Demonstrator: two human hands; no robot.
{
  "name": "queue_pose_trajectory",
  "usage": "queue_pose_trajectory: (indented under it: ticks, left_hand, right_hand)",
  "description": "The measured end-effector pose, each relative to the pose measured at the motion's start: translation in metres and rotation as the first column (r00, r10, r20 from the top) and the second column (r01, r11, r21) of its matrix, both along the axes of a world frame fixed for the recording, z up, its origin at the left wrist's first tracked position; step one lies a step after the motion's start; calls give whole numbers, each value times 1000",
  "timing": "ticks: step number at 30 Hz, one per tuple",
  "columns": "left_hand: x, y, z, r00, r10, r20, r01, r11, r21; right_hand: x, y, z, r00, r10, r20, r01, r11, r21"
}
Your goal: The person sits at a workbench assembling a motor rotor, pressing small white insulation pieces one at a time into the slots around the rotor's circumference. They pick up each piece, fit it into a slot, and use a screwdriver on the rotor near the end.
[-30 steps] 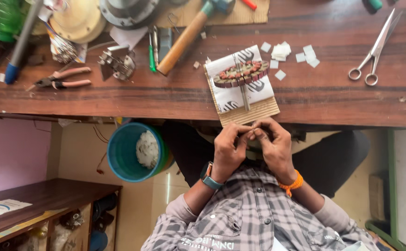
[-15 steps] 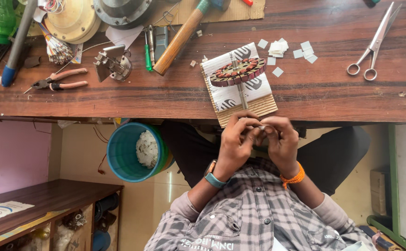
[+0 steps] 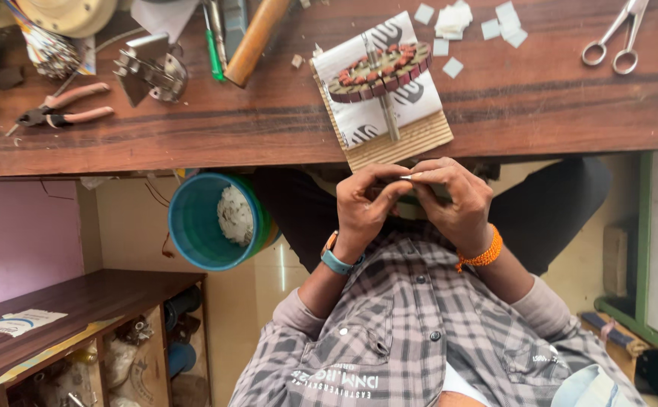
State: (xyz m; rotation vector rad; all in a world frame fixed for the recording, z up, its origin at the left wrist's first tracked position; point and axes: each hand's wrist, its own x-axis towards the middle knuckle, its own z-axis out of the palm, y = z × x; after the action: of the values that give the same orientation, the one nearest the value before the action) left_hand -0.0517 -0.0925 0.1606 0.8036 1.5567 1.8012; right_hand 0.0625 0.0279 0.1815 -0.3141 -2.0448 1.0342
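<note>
A: Where are your hands, and what do they hold?

B: Your left hand [image 3: 365, 205] and right hand [image 3: 456, 202] meet below the table [image 3: 193, 128] edge, fingertips together, pinched on a small pale slip [image 3: 412, 176] between them; more of it I cannot make out.

A: What lies nearest?

B: At 12 o'clock from your hands, a round wound core with reddish coils [image 3: 378, 69] rests on printed paper [image 3: 389, 113] over a ribbed card, overhanging the edge.

A: And farther out?

B: Cut paper squares [image 3: 457, 22] at 1 o'clock; scissors [image 3: 614, 38] at 2 o'clock; a wooden hammer handle [image 3: 256, 36] at 11 o'clock; pink-handled pliers [image 3: 61, 109] at 10 o'clock. A teal bucket [image 3: 197, 222] stands at 9 o'clock, below the table.
</note>
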Motion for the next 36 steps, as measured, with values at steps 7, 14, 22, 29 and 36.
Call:
queue_pose_trajectory:
  ticks: [7,14,22,29,36]
  left_hand:
    - [6,-5,1,975,-50,217,39,998,56]
    - [5,-8,4,964,-68,255,49,995,82]
    - [9,-8,11,997,40,-71,-37,998,47]
    - [7,-4,26,954,112,-277,-106,994,39]
    - [11,-1,32,942,113,-316,-115,993,11]
  right_hand:
    - [1,4,12,995,83,-51,-76,990,116]
    - [-1,6,13,989,127,-79,-120,989,85]
    - [6,4,4,987,145,65,-109,916,-386]
    - [1,-9,-1,997,63,44,-48,957,-284]
    - [-6,-20,-17,997,-69,-33,57,957,-283]
